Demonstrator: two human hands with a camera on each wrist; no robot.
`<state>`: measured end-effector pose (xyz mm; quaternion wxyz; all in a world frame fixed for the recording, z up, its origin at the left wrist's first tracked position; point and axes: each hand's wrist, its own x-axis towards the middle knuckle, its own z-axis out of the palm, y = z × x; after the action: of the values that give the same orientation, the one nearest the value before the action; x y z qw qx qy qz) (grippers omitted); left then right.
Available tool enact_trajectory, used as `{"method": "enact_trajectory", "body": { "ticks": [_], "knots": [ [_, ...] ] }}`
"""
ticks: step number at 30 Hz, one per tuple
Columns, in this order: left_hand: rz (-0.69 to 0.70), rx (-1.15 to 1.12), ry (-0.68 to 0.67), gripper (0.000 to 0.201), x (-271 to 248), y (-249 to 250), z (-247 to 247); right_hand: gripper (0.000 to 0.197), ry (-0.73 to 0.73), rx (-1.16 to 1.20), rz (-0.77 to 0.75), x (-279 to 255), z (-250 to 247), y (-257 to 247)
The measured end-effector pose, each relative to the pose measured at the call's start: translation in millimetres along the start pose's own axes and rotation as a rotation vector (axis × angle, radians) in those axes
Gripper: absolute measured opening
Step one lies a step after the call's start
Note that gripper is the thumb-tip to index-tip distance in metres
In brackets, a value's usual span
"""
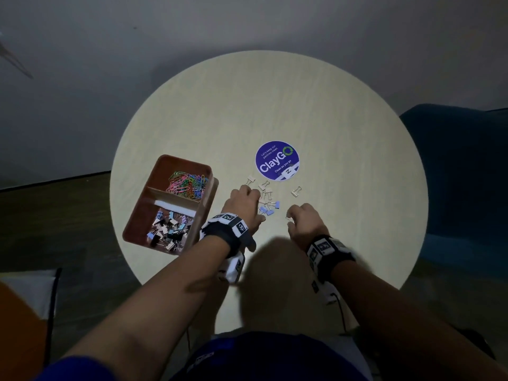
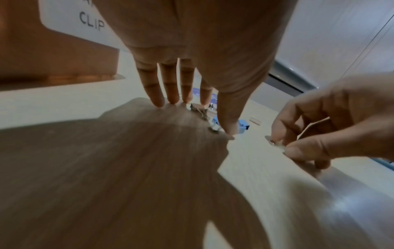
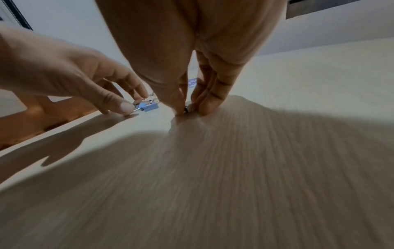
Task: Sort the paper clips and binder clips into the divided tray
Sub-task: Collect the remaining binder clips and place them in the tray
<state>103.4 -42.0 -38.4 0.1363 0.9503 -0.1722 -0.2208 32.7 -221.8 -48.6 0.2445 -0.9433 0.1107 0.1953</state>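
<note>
tray, brown and split by a cross wall, sits on the left part of the round pale table, and it is the largest thing i am working beside. its far compartment holds a tangle of coloured paper clips; its near compartment holds a pile of binder clips in black, beige and blue. in the left wrist view a white label on the tray wall reads "clip" at its visible end.

a round purple sticker marked "claygo" lies on the table right of the tray. a dark blue chair stands past the table's right edge.

my left hand is down on the table just right of the tray, fingers straight and spread, their tips touching the wood at the near edge of the loose binder clips, thumb tip down beside the blue ones. it grips nothing that i can see. my right hand sits near it, well apart from the tray, with thumb and fingers curled together, pinching a small metal clip against the table surface; i cannot tell what kind it is.

one beige binder clip lies alone, right of the scatter and beyond my right hand.
</note>
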Motion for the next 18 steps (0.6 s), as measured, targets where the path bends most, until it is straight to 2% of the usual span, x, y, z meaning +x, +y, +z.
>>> {"method": "enact_trajectory", "body": {
  "ticks": [3, 7, 14, 18],
  "knots": [
    [-0.003, -0.029, 0.032, 0.040, 6, 6, 6, 0.026, -0.003, 0.025, 0.006, 8, -3, -5],
    [0.006, -0.044, 0.074, 0.025, 5, 8, 12, 0.028, 0.030, 0.062, -0.073, 21, -10, -19],
    [-0.024, -0.101, 0.088, 0.030, -6, -5, 14, 0.036, -0.073, -0.008, -0.082, 36, -10, -30],
    [-0.052, -0.095, 0.087, 0.029, -15, -14, 16, 0.026, -0.067, 0.001, -0.074, 33, -11, -28]
  ]
}}
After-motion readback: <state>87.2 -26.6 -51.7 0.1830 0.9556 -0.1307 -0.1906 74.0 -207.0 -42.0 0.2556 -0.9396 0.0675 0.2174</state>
